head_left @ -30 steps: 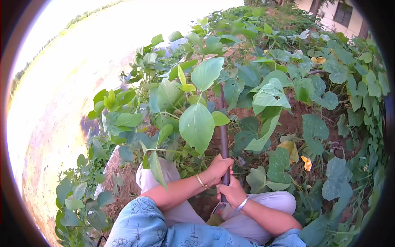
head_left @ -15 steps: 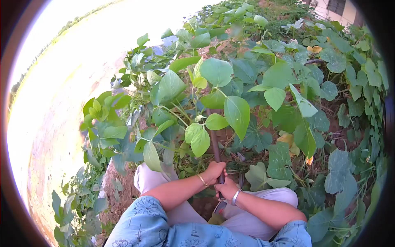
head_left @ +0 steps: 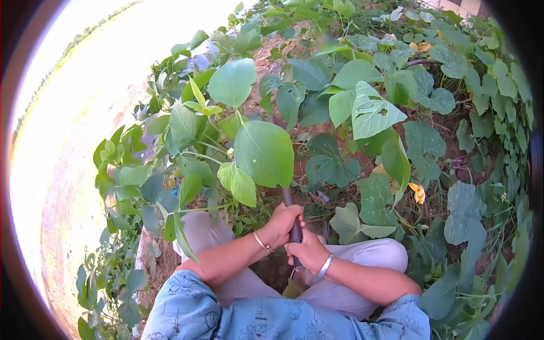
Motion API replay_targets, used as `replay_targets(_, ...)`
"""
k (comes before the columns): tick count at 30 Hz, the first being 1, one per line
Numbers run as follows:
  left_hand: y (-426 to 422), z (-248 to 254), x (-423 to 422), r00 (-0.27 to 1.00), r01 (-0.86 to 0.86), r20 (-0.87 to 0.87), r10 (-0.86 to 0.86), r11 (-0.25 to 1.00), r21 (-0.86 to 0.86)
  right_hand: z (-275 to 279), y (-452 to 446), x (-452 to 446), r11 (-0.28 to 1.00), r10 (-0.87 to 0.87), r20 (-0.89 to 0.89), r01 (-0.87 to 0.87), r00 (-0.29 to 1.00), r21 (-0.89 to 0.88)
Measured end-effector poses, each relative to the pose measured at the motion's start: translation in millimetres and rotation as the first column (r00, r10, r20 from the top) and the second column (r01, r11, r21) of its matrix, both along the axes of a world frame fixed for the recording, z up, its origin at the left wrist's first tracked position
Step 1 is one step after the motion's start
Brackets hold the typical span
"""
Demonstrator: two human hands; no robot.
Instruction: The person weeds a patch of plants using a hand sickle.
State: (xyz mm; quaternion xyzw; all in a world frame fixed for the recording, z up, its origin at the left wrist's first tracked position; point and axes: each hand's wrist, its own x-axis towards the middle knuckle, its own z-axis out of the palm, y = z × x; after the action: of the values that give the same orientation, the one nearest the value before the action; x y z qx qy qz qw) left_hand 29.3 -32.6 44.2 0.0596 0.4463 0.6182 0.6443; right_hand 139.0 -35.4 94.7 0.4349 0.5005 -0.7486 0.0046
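Note:
A dark rod-like handle [head_left: 289, 199] stands between my legs, tilted slightly away from me. My left hand [head_left: 281, 224] is wrapped round it, with a gold-coloured bangle on the wrist. Lower down, my right hand [head_left: 309, 251] grips the same handle near its bottom end, a silver-coloured bangle at its wrist. Leaves cover the handle's far end, so I cannot see what it carries. A broad green leaf [head_left: 264, 154] hangs just in front of the handle.
Leafy plants crowd the front and both sides. An orange blossom [head_left: 417, 193] shows at the right among large vine leaves [head_left: 466, 212]. Bare bright ground [head_left: 73, 209] lies to the left. My bent legs [head_left: 368, 258] are on either side of the handle.
Both hands and the handle have moved slightly up and away from my body. The handle's lower end now shows below my right hand. The view has shifted, and the nearby leaves sit further left.

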Motion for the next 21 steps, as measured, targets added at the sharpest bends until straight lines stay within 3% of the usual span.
replay_targets(2, 8, 22, -3, 0.997, -0.046, -0.053, 0.052, 0.994, 0.098, 9, 4, -3, 0.958, 0.018, -0.112, 0.015, 0.994, 0.287)
replay_targets(3, 12, 31, -6, 0.993, -0.045, -0.103, 0.06, 0.988, 0.148, 9, 6, -4, 0.963, 0.005, -0.103, 0.023, 0.995, 0.27)
replay_targets(5, 20, 37, -11, 0.979, -0.03, -0.192, 0.069, 0.98, 0.198, 9, 12, -9, 0.903, -0.011, -0.155, 0.076, 0.988, 0.422)
replay_targets(9, 39, 28, -19, 0.92, 0.024, -0.383, 0.087, 0.961, 0.275, -17, 31, -16, 0.897, -0.015, -0.129, 0.071, 0.992, 0.437)
replay_targets(12, 46, 11, -18, 0.941, 0.001, -0.329, 0.074, 0.975, 0.223, -38, 37, -20, 0.856, -0.041, -0.034, 0.053, 0.999, 0.514)
replay_targets(13, 49, -3, -17, 0.942, 0.0, -0.328, 0.075, 0.975, 0.223, -46, 39, -19, 0.856, -0.04, -0.033, 0.052, 0.999, 0.514)
replay_targets(15, 49, -42, -12, 0.979, 0.022, -0.205, -0.018, 1.0, 0.019, -61, 38, -16, 0.939, -0.041, 0.14, -0.01, 0.989, 0.345)
replay_targets(16, 45, -57, -8, 0.978, 0.022, -0.207, -0.017, 0.999, 0.024, -68, 37, -14, 0.937, -0.042, 0.138, -0.009, 0.99, 0.349)
replay_targets(18, 33, -70, 0, 0.993, 0.119, 0.057, -0.108, 0.961, -0.25, -76, 31, -9, 0.996, 0.051, 0.337, -0.073, 0.94, 0.052)
replay_targets(21, 9, -66, 8, 0.999, 0.054, 0.013, -0.053, 0.963, -0.263, -70, 5, 1, 0.985, 0.03, 0.307, -0.081, 0.951, 0.153)
